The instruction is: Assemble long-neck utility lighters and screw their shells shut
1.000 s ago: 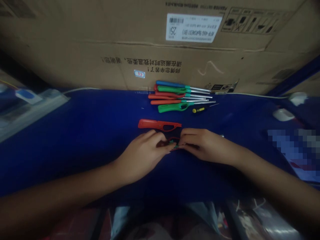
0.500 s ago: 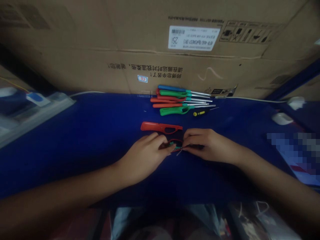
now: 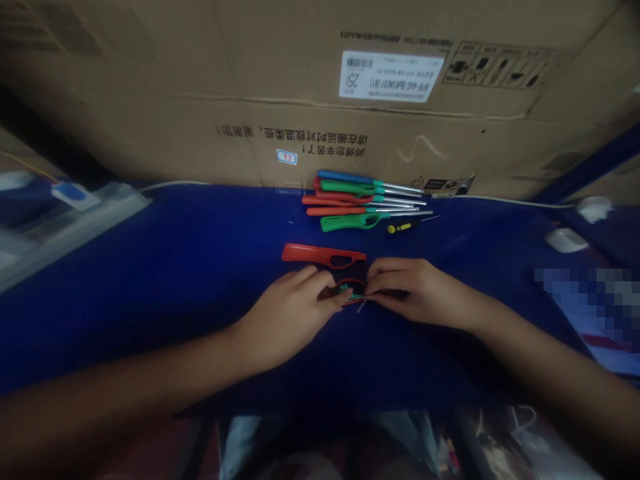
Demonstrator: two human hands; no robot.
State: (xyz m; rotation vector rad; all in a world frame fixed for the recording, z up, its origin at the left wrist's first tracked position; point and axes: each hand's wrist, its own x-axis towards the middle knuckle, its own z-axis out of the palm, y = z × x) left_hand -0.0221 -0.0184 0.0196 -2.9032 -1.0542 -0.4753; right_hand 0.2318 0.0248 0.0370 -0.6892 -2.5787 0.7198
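Note:
My left hand is closed on a red lighter casing half, mostly covered by my fingers. A small green part shows inside it, by my left thumb. At the casing's right end my right hand pinches something too small to make out. A thin pale wire sticks out downward beside those fingertips. Just beyond my hands lies another red casing half with an oval trigger opening, touched by neither hand.
Several long-nosed lighters in blue, green, red and orange lie in a row. A black and yellow screwdriver rests by their tips. Behind the blue table stands a large cardboard box. A white cable runs along its foot.
Both hands stay in nearly the same place. The thin wire's free end has shifted slightly to the right. The whole view has moved a little.

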